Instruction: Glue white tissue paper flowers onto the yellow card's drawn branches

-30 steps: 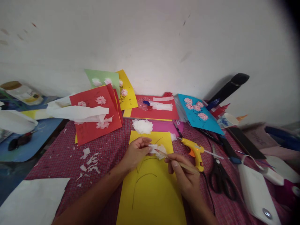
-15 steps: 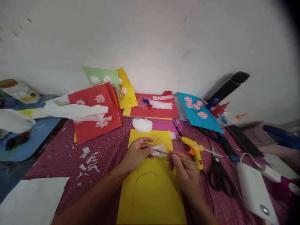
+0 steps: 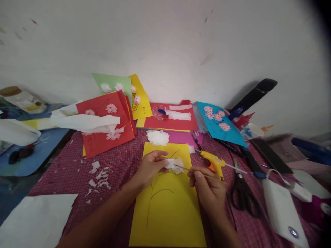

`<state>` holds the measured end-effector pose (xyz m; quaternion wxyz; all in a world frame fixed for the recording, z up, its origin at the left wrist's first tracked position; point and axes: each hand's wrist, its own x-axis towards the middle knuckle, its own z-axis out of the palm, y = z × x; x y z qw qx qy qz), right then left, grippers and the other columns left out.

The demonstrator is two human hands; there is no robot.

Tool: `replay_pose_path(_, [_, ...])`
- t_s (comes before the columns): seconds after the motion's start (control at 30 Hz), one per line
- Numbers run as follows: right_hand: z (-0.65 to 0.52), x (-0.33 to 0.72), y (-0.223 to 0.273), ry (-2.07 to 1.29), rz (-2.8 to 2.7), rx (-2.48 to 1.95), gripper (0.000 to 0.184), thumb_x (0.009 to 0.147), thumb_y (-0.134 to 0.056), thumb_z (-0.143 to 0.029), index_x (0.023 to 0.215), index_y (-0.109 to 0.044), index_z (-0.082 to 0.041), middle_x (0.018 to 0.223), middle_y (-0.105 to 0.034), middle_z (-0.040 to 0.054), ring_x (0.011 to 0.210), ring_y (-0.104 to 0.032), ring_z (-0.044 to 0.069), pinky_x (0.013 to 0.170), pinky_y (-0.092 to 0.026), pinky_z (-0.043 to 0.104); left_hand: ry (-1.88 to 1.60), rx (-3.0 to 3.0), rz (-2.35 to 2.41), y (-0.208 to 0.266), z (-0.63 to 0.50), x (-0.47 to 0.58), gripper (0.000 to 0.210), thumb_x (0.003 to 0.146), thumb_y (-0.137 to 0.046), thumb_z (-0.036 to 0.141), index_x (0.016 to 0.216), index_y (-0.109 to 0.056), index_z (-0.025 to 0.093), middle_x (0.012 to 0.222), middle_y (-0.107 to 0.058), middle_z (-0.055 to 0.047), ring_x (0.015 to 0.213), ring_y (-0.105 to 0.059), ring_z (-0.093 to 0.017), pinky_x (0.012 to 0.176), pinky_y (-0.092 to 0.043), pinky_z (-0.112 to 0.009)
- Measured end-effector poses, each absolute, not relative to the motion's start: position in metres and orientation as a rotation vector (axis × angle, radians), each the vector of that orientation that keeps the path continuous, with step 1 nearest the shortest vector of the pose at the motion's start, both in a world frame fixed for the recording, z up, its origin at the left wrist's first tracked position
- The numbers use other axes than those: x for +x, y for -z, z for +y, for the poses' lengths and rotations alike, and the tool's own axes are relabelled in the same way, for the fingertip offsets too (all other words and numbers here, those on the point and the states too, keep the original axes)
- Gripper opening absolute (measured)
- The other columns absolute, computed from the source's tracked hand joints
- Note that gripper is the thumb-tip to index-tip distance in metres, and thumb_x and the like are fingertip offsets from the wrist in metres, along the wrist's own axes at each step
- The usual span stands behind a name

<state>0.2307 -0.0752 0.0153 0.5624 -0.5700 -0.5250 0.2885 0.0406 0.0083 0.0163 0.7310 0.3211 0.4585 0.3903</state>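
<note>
Head view: the left hand (image 3: 152, 169) is pinching a small white paper piece (image 3: 169, 163) between thumb and fingers, the other fingers curling loosely. The right hand (image 3: 210, 187) is gripping a thin stick (image 3: 184, 168), its tip pointing at the paper piece; contact cannot be told. A crumpled white paper tuft (image 3: 179, 162) is lying between the hands, over the upper part of a yellow sheet (image 3: 169, 218), just beside the paper piece.

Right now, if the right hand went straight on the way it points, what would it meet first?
Likely the crumpled white paper just ahead of the right hand; depth is unclear, so it might pass above.
</note>
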Motion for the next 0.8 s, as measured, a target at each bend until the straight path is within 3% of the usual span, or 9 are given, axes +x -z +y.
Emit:
replay_pose_path(0.2, [-0.076,0.23,-0.017,-0.857,-1.319,-1.306,0.015,0.092,-0.056,-0.026,0.099,-0.068,-0.021,0.069,-0.062,0.0,0.065,-0.06,0.016,0.061,-0.047,0.027,-0.815,0.641,0.939,-0.019,0.007,0.039,0.043,0.063,-0.082,0.022,0.1,-0.064,0.014,0.075,-0.067,-0.002,0.068,-0.067,-0.014,0.06,-0.055,-0.023])
replay_pose_path(0.5, [-0.077,0.241,-0.025,-0.78,-1.475,-1.252,0.017,0.091,-0.055,-0.022,0.101,-0.068,-0.023,0.077,-0.063,0.0012,0.075,-0.061,0.018,0.071,-0.047,0.03,-0.78,0.579,0.905,-0.02,0.008,0.035,0.041,0.066,-0.082,0.018,0.101,-0.062,0.013,0.078,-0.07,-0.006,0.067,-0.068,-0.015,0.059,-0.055,-0.022])
replay_pose_path(0.8, [-0.072,0.237,-0.011,-0.861,-1.11,-1.291,0.014,0.091,-0.057,-0.026,0.097,-0.068,-0.019,0.069,-0.062,0.0007,0.06,-0.056,0.014,0.055,-0.043,0.026,-0.836,0.582,0.859,-0.02,0.008,0.036,0.036,0.065,-0.083,0.018,0.095,-0.064,0.012,0.078,-0.067,-0.004,0.069,-0.066,-0.014,0.057,-0.055,-0.022])
